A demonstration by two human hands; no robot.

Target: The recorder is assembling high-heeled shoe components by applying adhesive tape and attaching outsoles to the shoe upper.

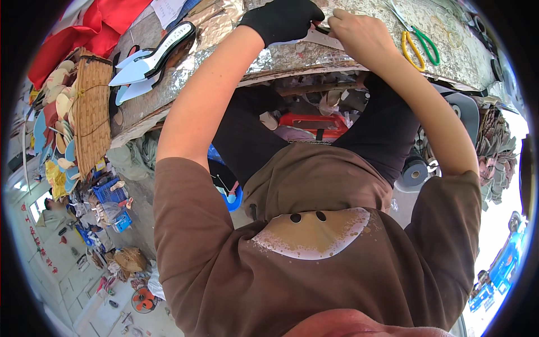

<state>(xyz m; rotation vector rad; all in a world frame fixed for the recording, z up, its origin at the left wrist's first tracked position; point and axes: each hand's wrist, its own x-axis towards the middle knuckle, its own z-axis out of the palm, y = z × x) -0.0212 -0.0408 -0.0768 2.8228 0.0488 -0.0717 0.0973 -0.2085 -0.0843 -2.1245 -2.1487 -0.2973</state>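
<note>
At the far edge of the view, above the worktable (281, 70), my two hands meet closely. My left hand (283, 21), in a black glove, is closed, its fingers curled toward the right hand. Bare and also closed, my right hand (362, 35) pinches at a small pale piece with a dark edge (321, 37) between the two hands. Its full shape is hidden by the fingers. Scissors (418, 48) with one yellow and one green handle lie to the right of my right hand. Left of my gloved hand lie stacked pointed shoe parts (151, 59), pale blue and white with black edging.
Red fabric (81, 42) covers the far left corner. A woven basket (92, 112) of insole-shaped pieces stands at the table's left. Beneath the table are a red plastic item (314, 124) and a blue container (233, 199). A dark roll (414, 174) sits at lower right.
</note>
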